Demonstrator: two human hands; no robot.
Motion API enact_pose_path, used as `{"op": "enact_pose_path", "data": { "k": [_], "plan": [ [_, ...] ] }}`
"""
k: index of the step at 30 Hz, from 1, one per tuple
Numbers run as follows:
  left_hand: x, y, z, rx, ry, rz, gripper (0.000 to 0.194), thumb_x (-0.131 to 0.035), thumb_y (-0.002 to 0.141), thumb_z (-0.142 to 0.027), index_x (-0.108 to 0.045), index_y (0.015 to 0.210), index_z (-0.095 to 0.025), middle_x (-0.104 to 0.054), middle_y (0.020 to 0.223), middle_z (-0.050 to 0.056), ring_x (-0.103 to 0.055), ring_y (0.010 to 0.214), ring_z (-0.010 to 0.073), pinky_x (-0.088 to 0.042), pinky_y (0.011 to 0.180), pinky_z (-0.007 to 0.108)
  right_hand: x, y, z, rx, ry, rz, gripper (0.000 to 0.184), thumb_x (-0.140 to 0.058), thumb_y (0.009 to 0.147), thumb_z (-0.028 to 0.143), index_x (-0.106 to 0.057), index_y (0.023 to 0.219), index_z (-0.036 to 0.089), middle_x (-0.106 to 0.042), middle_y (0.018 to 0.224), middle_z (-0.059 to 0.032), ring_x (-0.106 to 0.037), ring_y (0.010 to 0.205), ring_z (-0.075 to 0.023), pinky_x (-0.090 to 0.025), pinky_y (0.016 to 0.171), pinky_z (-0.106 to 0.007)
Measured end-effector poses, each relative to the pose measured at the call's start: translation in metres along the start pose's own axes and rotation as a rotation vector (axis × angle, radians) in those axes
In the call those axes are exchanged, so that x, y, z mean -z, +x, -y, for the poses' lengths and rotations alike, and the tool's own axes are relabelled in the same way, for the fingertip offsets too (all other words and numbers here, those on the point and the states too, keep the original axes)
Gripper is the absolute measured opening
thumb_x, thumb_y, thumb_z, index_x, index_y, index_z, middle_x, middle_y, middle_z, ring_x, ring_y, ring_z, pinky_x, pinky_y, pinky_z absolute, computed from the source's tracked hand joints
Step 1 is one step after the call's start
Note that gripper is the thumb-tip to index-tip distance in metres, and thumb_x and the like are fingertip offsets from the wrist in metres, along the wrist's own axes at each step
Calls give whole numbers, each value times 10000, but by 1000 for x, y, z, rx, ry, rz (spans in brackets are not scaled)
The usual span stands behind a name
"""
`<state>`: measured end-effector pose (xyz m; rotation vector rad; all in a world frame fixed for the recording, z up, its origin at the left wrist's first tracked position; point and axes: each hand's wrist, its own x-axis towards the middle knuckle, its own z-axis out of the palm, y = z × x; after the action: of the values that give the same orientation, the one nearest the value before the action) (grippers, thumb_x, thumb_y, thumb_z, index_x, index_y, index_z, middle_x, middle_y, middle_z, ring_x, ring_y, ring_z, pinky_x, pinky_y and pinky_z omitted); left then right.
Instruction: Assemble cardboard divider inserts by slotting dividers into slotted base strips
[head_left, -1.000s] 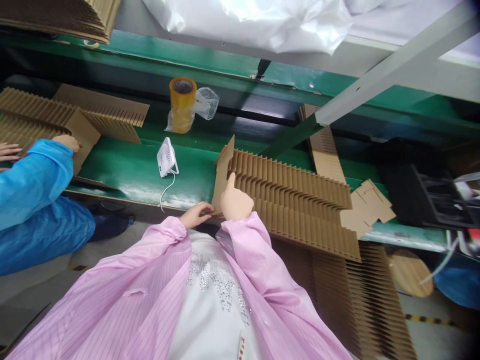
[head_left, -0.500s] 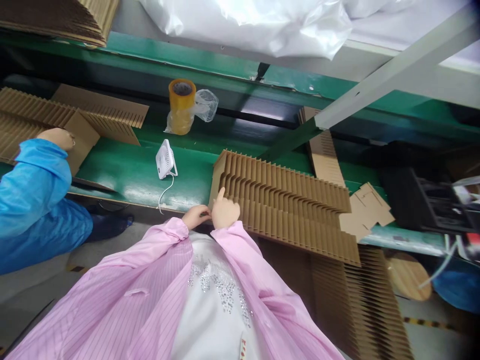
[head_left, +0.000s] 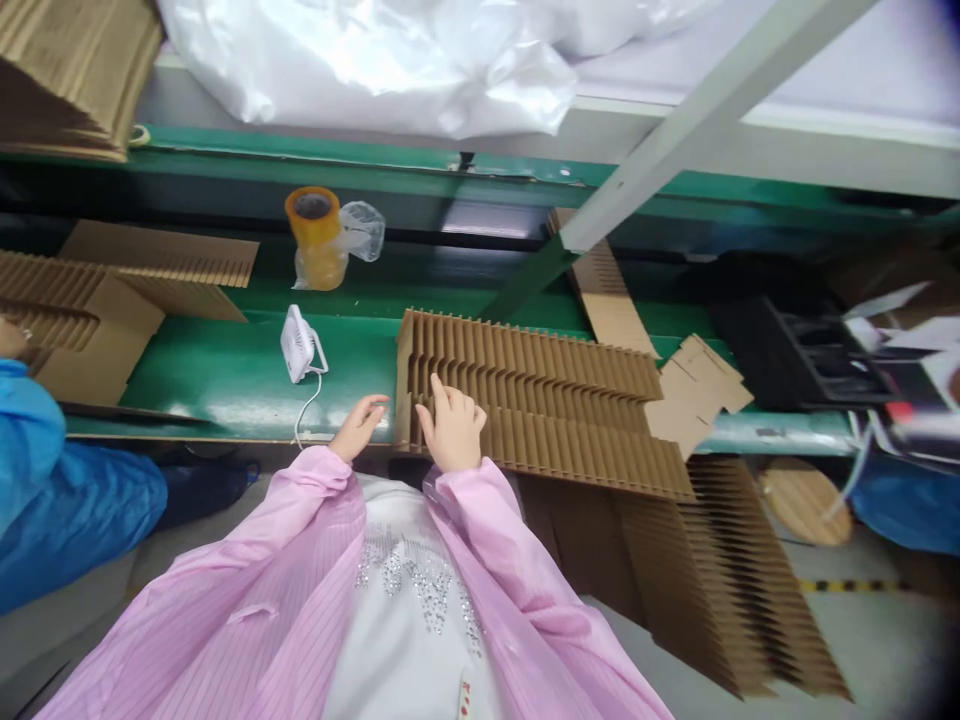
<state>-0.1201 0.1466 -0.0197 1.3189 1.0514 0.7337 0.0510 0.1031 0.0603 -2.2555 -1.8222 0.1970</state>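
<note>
A long slotted cardboard divider [head_left: 540, 400] lies on the green bench in front of me, its many thin partitions standing in rows. Over its left front part is my right hand [head_left: 454, 425], fingers apart and nothing held; whether it touches the cardboard I cannot tell. My left hand [head_left: 361, 425] is off the divider's left end, above the bench edge, with its fingers apart and nothing in them. Left of that hand stands a small white fan [head_left: 298, 345] with a white cable.
Rolls of yellow tape [head_left: 319, 240] stand behind the fan. At far left a co-worker's blue sleeve [head_left: 30, 430] is beside another divider [head_left: 112, 320]. Flat cardboard pieces [head_left: 694, 395] and a black bin [head_left: 795, 340] are to the right. A further divider [head_left: 697, 570] sits below the bench. A grey post [head_left: 675, 130] slants overhead.
My hands, close together at the divider's left front corner before, have parted. The left moved left and opened, and the right spread its fingers. The view has shifted too.
</note>
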Motion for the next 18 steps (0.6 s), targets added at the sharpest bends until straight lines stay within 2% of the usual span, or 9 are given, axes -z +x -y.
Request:
{"op": "enact_pose_path", "data": {
  "k": [3,6,8,10,12,13,15,18],
  "plan": [
    [0,25,-11,38,-8,-8,511,-531,882,-410,-443,1353,-230,-412,1468,133,-485,1271,273,-455,994,430,11,-3,-57,-169,179,-182,496,-383,932,404,-456,1368,179,-592,1192,-109,-456,1106,-238,-281,945,-411],
    [-7,52,-22,103,49,13,658,-567,856,-374,-305,1449,-260,-268,1555,139,-411,1344,313,-404,1048,488,28,-10,-133,-389,327,-402,515,-404,888,433,-495,1313,156,-606,1134,-112,-478,1099,-240,-295,984,-439],
    [-11,66,-32,86,166,-19,695,-569,850,-350,-267,1466,-236,-228,1565,161,-344,1386,329,-353,1087,510,40,-19,-187,-603,500,-615,508,-476,840,419,-521,1268,149,-593,1157,-109,-488,1118,-219,-299,1021,-413],
    [-15,79,-51,-63,351,-92,673,-552,854,-326,-280,1455,-191,-234,1552,188,-256,1427,323,-286,1130,515,48,-34,-234,-914,751,-856,486,-504,815,379,-507,1252,166,-562,1217,-96,-491,1147,-182,-321,1029,-359],
    [-21,92,-78,-316,541,-140,604,-511,875,-304,-316,1431,-168,-275,1526,191,-221,1441,295,-226,1162,507,46,-53,-270,-1160,895,-963,457,-411,859,360,-442,1283,192,-531,1256,-91,-490,1165,-161,-359,999,-356],
    [-25,100,-93,-438,614,-124,562,-484,891,-294,-335,1419,-174,-304,1512,179,-240,1434,277,-218,1168,501,41,-63,-281,-1262,954,-965,430,-349,883,354,-423,1281,208,-529,1248,-88,-503,1150,-158,-387,966,-365],
    [-40,121,-124,-617,734,-12,484,-441,913,-282,-389,1385,-186,-369,1480,148,-284,1415,256,-235,1167,488,20,-81,-291,-1436,1104,-892,369,-262,915,357,-453,1206,235,-555,1158,-74,-555,1053,-157,-443,858,-362],
    [-69,164,-156,-701,910,217,434,-415,913,-274,-463,1332,-170,-435,1445,133,-343,1384,252,-281,1153,460,-29,-94,-273,-1591,1392,-689,352,-283,941,450,-533,1002,209,-573,909,-36,-591,804,-143,-473,692,-311]
  ]
}}
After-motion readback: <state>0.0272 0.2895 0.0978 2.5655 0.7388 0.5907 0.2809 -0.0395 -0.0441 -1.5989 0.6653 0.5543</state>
